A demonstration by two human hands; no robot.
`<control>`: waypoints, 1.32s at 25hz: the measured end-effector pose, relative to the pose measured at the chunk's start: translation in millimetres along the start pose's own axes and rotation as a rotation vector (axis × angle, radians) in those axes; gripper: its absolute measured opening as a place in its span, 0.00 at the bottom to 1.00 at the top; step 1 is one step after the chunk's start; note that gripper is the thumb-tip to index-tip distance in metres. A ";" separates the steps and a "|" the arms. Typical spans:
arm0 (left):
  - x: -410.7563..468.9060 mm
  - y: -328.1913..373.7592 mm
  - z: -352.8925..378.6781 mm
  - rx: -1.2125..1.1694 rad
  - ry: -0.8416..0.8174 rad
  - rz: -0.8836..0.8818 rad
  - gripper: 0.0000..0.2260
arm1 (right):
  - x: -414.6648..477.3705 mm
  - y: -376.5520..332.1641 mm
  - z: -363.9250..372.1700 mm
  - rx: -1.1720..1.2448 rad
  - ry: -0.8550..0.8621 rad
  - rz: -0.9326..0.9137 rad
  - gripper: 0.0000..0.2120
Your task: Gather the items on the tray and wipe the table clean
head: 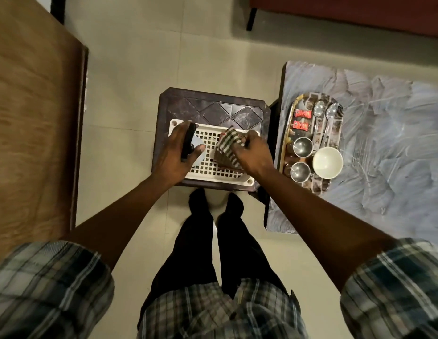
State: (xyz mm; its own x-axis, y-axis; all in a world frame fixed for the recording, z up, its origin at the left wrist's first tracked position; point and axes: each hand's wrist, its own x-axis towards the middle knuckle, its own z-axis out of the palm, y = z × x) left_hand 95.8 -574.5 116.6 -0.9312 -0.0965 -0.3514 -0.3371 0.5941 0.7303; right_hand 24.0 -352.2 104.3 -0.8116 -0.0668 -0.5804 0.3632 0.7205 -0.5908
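My left hand (175, 152) grips a spray bottle (192, 145) with a black head and pale blue body, over a white perforated basket (213, 167) on a dark plastic stool (213, 106). My right hand (249, 152) holds a checked cloth (227, 145) above the same basket. To the right, an oval tray (333, 182) lies on the marbled blue-grey table (384, 143). The tray holds two red sachets (301, 118), two spoons (325, 118), two steel cups (302, 155) and a white bowl (327, 162).
A wooden surface (29, 118) fills the left side. Pale tiled floor (164, 57) surrounds the stool. A red-brown seat with a black leg (251, 19) stands at the top right. My legs (213, 241) are directly below the stool.
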 end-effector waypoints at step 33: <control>-153.4 517.3 413.2 -0.254 -0.244 0.310 0.18 | -289.6 448.9 -473.0 1.512 0.454 0.168 0.13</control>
State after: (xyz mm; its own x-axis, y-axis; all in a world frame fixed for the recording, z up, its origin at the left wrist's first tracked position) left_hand 121.3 77.7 306.3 -0.9439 0.2632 -0.1993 -0.0999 0.3478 0.9322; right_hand 205.7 317.1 272.2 -0.6796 0.3419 -0.6491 0.3352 -0.6423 -0.6893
